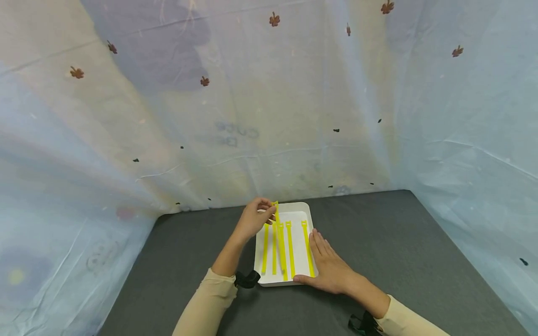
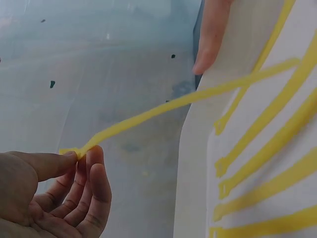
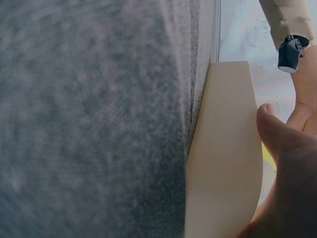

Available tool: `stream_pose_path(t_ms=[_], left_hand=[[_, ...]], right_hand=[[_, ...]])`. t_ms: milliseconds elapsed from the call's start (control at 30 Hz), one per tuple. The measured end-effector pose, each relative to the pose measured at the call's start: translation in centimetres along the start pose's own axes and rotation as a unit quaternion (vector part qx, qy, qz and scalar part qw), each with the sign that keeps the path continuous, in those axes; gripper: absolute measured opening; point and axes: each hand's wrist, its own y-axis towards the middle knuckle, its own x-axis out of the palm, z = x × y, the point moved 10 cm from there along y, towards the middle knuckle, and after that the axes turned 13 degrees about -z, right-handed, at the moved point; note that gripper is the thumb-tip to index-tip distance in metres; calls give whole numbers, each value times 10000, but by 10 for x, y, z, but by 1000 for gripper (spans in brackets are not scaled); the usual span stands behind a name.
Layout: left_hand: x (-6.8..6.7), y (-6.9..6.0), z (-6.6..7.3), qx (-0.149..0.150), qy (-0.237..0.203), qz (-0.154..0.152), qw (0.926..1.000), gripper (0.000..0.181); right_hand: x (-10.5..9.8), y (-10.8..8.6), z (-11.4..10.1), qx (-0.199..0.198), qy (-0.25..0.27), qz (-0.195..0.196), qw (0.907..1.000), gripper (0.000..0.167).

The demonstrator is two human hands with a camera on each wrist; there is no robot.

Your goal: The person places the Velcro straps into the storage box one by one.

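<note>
Above the far end of a shallow white tray, my left hand pinches the slotted head of a yellow cable tie between thumb and fingers. The strap slants down from that pinch toward the tray, as the left wrist view shows. Several more flat yellow cable ties lie side by side lengthwise in the tray. My right hand rests against the tray's right side, fingers straight and the thumb at its near corner. In the right wrist view, the thumb lies by the rim above the tray's outer wall.
The tray stands on a dark grey cloth-covered table. Pale, patterned sheeting hangs behind and at both sides. Each wrist wears a black camera strap, such as the left wrist camera.
</note>
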Motion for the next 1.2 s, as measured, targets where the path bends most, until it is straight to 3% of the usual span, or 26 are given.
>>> stream_pose_path(t_ms=[400,667,1200], left_hand=[[26,15,2,83,-171,-307,9993,21],[38,24,-2,-64,-272,-398,9988,21],[53,39,-27,-357,-165,-576,9976,16]], right_hand=[[-3,0,-2,7,-49,35,10000,135],[-1,0,0,-76,-29,46,10000,133],[-4,-3,-3,-221,92,197,9995,130]])
